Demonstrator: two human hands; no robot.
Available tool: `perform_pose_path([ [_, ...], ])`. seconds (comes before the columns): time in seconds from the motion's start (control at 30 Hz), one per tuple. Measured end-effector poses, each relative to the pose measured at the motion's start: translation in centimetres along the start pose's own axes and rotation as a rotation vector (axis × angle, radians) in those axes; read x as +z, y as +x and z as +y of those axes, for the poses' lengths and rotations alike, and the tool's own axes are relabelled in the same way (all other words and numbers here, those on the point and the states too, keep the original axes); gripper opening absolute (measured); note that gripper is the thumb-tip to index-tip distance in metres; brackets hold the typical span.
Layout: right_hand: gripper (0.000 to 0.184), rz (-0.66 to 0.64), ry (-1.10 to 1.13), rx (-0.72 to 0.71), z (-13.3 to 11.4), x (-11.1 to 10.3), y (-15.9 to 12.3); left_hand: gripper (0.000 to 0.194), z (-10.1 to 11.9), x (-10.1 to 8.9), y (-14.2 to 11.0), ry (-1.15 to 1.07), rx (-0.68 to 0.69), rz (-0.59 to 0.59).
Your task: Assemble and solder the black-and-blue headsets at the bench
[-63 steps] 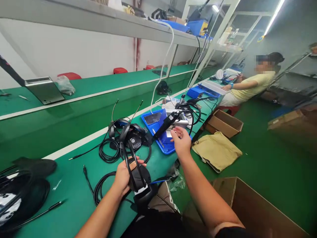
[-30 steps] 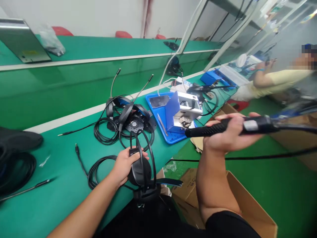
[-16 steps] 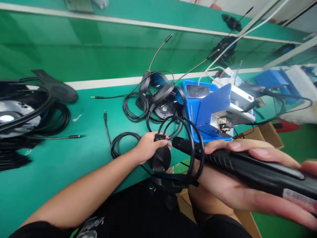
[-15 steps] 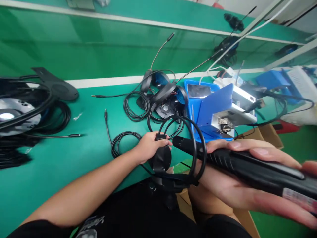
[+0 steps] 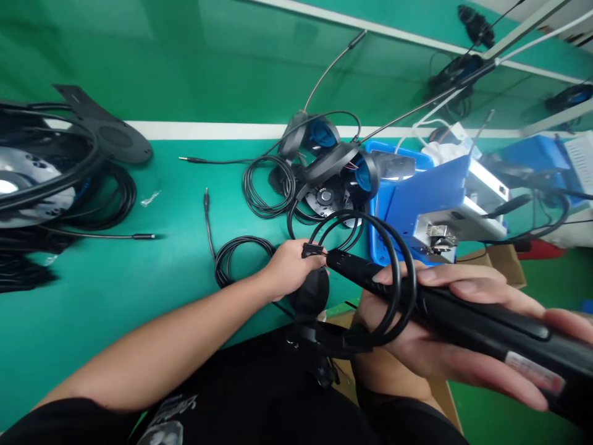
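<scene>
A green table [image 5: 115,296] fills most of the view, with a cardboard box [image 5: 503,275] beyond its right edge. On the table at the right sits a blue tray [image 5: 376,238], carrying a white machine [image 5: 486,198] with a blue flap [image 5: 430,191] and a small metal fixture [image 5: 438,235]. At the far left lies a heap of black headsets and cables [image 5: 50,161]. Just left of the tray, more headsets [image 5: 333,179] rest with their thin microphone booms pointing away, beside a coiled black cable [image 5: 266,188].

The black headset [image 5: 309,293] being handled is held up at the table's near edge, between the two hands. The left hand [image 5: 291,269] grips it, its fingers closed around a small black clip [image 5: 312,250] on the band. The right hand [image 5: 445,352] has its fingers wrapped around a black handheld tool [image 5: 482,327], whose tip lies just beside the clip. The headset's looped wires [image 5: 393,278] hang across the tool and right hand.
</scene>
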State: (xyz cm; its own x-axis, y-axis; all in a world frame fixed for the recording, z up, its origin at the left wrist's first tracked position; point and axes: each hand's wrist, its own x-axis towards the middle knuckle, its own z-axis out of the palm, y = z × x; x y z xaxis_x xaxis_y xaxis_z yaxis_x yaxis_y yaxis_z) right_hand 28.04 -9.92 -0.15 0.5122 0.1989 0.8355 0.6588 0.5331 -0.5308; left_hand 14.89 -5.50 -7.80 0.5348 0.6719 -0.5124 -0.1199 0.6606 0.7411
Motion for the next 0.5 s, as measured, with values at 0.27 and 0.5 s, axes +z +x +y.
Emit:
perform_pose_path([
  [0.27, 0.054, 0.086, 0.118, -0.083, 0.1, 1.0, -0.3, 0.006, -0.1, -0.1, -0.1, 0.015, 0.020, -0.008],
  [0.5, 0.044, 0.051, 0.197, 0.015, 0.2, 2.0, -1.4, 0.015, -0.1, -0.4, 0.0, 0.022, 0.014, -0.031],
])
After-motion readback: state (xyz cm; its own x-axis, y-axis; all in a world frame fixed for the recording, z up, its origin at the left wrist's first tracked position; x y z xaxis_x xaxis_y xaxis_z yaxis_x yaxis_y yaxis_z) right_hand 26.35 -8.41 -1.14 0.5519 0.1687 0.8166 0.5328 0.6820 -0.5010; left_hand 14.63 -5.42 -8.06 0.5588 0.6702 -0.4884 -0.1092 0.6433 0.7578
